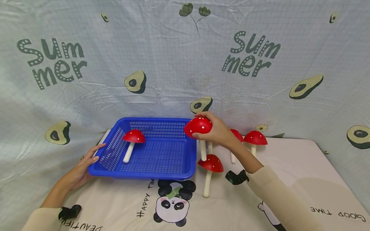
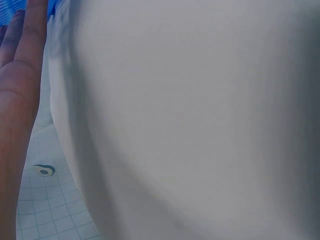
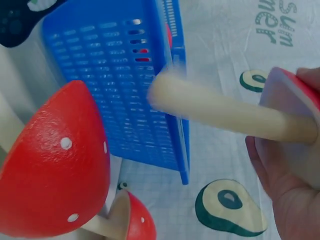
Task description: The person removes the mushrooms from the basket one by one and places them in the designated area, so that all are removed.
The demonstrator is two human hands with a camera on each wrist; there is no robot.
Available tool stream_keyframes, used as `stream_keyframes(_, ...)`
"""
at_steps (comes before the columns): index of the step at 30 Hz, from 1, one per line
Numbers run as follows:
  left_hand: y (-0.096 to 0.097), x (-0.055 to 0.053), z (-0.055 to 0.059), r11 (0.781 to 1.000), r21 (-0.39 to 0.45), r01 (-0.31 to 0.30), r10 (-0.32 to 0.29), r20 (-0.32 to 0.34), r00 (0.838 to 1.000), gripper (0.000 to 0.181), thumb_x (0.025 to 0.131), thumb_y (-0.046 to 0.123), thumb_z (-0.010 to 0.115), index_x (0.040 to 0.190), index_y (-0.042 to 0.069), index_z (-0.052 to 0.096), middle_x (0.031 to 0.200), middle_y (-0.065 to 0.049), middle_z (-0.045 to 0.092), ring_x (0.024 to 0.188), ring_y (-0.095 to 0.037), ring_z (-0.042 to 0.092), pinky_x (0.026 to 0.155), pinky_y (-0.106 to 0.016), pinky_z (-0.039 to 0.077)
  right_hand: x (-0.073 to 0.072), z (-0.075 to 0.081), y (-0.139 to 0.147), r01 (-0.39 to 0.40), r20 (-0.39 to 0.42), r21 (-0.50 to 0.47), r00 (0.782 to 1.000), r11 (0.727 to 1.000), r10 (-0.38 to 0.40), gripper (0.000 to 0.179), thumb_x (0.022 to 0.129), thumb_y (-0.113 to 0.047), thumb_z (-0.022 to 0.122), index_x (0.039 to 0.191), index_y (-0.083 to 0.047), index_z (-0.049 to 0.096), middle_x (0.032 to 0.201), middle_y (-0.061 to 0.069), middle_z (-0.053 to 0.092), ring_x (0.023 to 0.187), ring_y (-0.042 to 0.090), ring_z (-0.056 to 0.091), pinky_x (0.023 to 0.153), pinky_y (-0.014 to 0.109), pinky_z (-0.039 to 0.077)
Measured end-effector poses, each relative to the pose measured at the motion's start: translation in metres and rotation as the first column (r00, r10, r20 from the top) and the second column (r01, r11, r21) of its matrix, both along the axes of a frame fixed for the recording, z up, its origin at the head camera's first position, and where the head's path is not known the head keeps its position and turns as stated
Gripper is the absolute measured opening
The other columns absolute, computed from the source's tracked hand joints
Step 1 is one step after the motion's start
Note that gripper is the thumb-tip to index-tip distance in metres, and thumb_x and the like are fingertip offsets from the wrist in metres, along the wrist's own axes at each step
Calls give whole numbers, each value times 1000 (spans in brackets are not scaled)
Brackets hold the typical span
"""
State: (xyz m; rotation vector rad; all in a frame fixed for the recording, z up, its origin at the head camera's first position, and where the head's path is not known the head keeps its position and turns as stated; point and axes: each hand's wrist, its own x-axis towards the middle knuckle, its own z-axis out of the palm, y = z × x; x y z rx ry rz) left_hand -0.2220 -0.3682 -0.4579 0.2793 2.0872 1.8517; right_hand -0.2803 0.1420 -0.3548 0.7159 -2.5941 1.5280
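My right hand [image 1: 217, 131] grips a toy mushroom [image 1: 199, 126] by its red, white-spotted cap, beside the right rim of a blue plastic basket [image 1: 144, 175]. Its pale stem [image 3: 215, 107] points down, level with the basket's side in the right wrist view. At the basket's left end, my left hand [image 1: 82, 168] rests its extended fingers [image 2: 35, 30] against the side. Inside the basket, toward the left, one mushroom [image 1: 134, 136] leans with its stem on the mesh floor.
Another mushroom [image 1: 212, 163] stands just right of the basket, close below the held one. Farther right are two more, one partly behind my forearm [image 1: 236, 134] and one near the back edge [image 1: 255, 138]. A printed cloth [image 1: 173, 205] covers the table; a patterned curtain [image 1: 162, 57] hangs behind.
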Motion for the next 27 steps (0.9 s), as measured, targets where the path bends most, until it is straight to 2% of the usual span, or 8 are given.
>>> stream_keyframes(6,0,1,1,1000,5,-6,6,6,1000,52,111,29,32,157,46,16,153,-16,9,113,-10,59,90,-32,55,3,-3,12,-44,-10,13,999,999,44,67,77,-24,87,137,-22,58,135,9,59,122,35,56,85,47,59)
stream_keyframes(10,2,2,2,1000,4,-14,14,7,1000,52,111,29,32,158,45,16,155,-20,6,112,-9,59,89,-32,55,4,-5,20,-11,-20,34,1000,999,11,66,77,-26,87,137,-25,58,135,9,60,121,35,56,85,48,59)
stream_keyframes(15,3,3,4,1000,0,-6,6,4,1000,53,111,30,32,159,44,14,157,-26,0,113,-6,58,90,-30,54,10,-9,28,-7,-45,62,999,998,10,65,76,-25,88,135,-19,59,135,9,60,121,34,57,85,48,59)
stream_keyframes(19,1,2,3,998,57,32,-32,-8,999,52,111,27,30,159,43,16,151,-7,21,115,-8,59,91,-31,54,13,-11,33,-18,-100,88,995,996,27,61,78,-21,85,134,-15,60,133,10,62,119,34,58,84,47,59)
stream_keyframes(22,-1,1,2,995,91,52,-51,-12,999,51,111,24,28,158,43,18,140,8,29,115,-11,60,91,-32,54,15,-14,38,-19,-131,88,991,996,31,55,81,-20,80,132,-14,62,131,10,63,117,33,60,84,47,59)
stream_keyframes(27,-1,1,1,996,79,41,-41,-7,999,51,111,25,29,157,44,18,143,3,25,115,-11,59,91,-32,54,17,-17,45,24,-132,87,991,996,-12,49,81,-25,82,127,-20,64,128,5,63,118,30,58,84,48,59)
